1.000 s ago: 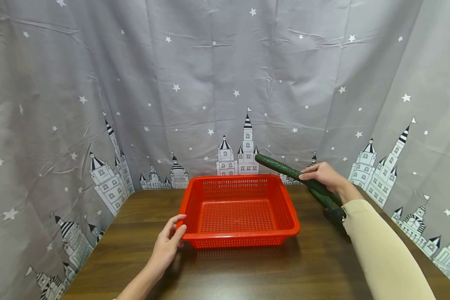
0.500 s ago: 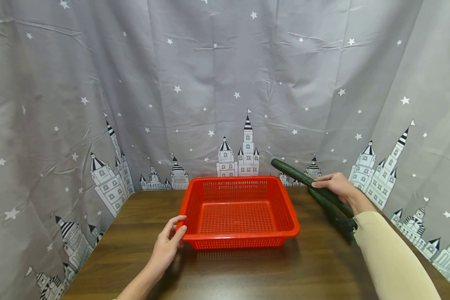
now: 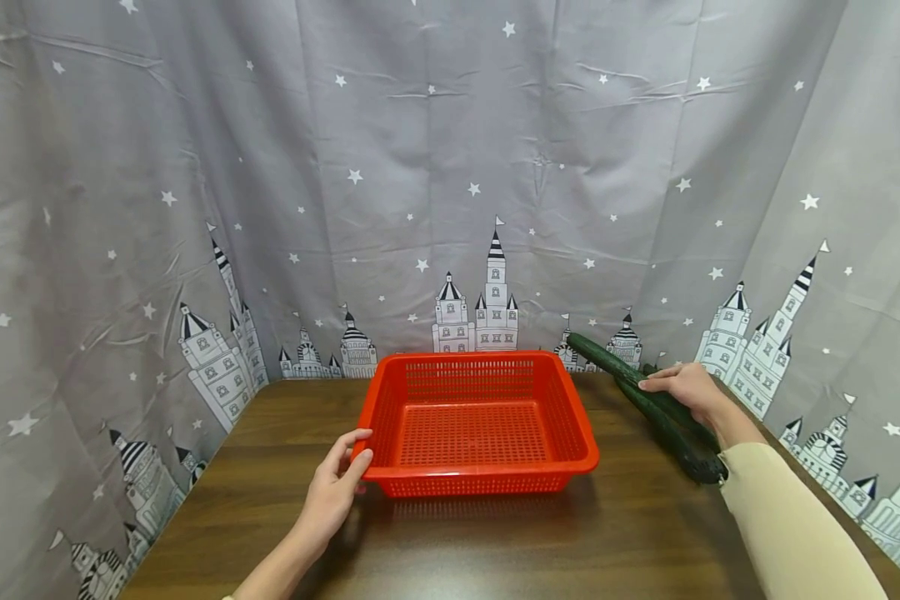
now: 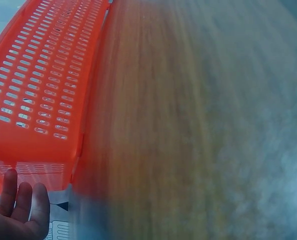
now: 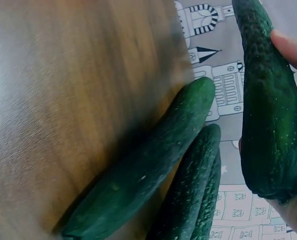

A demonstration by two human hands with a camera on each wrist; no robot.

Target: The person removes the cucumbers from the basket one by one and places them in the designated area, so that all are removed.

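Note:
At the left end of the red plastic basket [image 3: 480, 471], my left hand [image 3: 330, 493] grips the rim, thumb on top. Its fingertips [image 4: 23, 195] show beside the basket's perforated wall [image 4: 43, 90] in the left wrist view. My right hand [image 3: 693, 393] holds a long dark green cucumber [image 3: 598, 354], which slants up and leftward from the hand. Just below it, another cucumber [image 3: 663, 425] lies on the table. In the right wrist view, the held cucumber [image 5: 271, 115] is apart from several others, including a thick cucumber [image 5: 148, 165] and a narrower cucumber [image 5: 186, 190].
A brown wooden table [image 3: 487, 550] bears the basket and cucumbers. Behind it hangs a grey curtain [image 3: 390, 208] printed with stars and castles, close to the table's back edge. The basket's perforated floor [image 3: 472, 433] is bare.
My right hand has carried the cucumber rightward and down, away from the basket and nearer the other cucumbers. My left hand and the basket have stayed in place.

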